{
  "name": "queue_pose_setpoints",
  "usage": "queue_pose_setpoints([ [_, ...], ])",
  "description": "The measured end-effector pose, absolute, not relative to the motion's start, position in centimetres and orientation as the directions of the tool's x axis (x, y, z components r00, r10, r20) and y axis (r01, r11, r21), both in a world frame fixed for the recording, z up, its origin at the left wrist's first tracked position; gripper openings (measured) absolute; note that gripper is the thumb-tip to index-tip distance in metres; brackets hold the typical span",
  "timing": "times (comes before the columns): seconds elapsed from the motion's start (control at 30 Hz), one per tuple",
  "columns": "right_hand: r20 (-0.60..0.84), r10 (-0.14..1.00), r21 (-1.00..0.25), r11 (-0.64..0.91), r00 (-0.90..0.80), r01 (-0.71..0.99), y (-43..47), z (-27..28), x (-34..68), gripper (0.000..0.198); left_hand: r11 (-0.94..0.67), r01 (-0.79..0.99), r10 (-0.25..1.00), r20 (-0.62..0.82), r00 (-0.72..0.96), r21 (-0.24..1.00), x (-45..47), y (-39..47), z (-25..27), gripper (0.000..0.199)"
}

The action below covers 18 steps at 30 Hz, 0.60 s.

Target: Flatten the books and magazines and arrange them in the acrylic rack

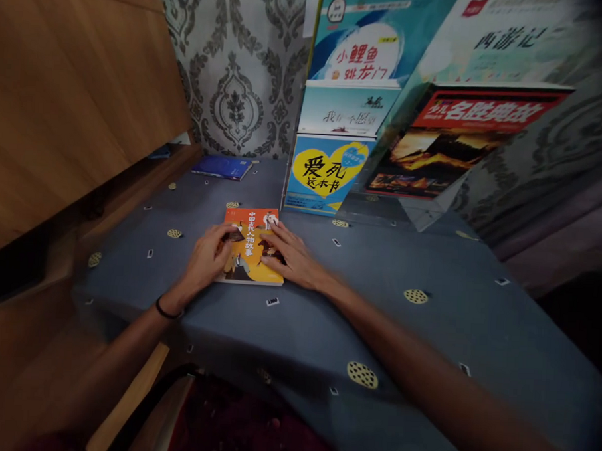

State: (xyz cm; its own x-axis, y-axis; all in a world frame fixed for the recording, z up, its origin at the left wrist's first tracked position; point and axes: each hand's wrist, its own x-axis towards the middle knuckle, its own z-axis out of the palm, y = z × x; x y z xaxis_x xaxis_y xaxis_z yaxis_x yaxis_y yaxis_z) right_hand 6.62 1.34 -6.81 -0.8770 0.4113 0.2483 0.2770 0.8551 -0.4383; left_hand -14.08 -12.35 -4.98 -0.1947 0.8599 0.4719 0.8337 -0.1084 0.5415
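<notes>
An orange and yellow paperback book (pixel 249 266) with white Chinese lettering and painted figures lies closed on the cloth-covered table. From its left side my left hand (pixel 207 256) reaches onto the cover, fingers bent and thumb held apart from them. A black band circles that wrist. My right hand (pixel 295 257) rests over the book's right edge with its fingers stretched and spread on the cover. Both hands touch the book without visibly gripping it. The fingers partly cover the pictures at either side.
Behind the book, a clear display stand (pixel 421 214) holds several upright books, including a blue one with a yellow heart (pixel 328 170) and a dark red-topped one (pixel 449 142). A blue book (pixel 222 167) lies at the back left, near a wooden cabinet (pixel 82 89). Patterned grey cloth (pixel 363 281) covers the table.
</notes>
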Motion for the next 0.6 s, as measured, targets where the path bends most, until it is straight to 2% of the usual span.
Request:
queue_pose_setpoints([
  [0.13, 0.174, 0.375, -0.451, 0.852, -0.911, 0.264, 0.4, -6.4, 7.5, 0.076, 0.065, 0.839, 0.873, 0.377, -0.31, 0.54, -15.1, -12.1, -5.9, 0.036],
  [0.33, 0.145, 0.324, -0.463, 0.857, -0.935, 0.225, 0.7, -6.0, 7.6, 0.092, 0.036, 0.812, 0.908, 0.32, -0.27, 0.582, -15.5, -12.0, -6.8, 0.049],
  [0.5, 0.122, 0.329, -0.494, 0.838, -0.936, 0.231, 0.9, -5.9, 7.7, 0.098, 0.011, 0.893, 0.938, 0.306, -0.166, 0.451, -16.1, -11.6, -7.4, 0.052],
  [0.6, 0.12, 0.328, -0.508, 0.831, -0.937, 0.226, 0.8, -5.8, 7.8, 0.098, 0.085, 0.918, 0.94, 0.274, -0.203, 0.387, -15.7, -11.4, -7.8, 0.057],
])
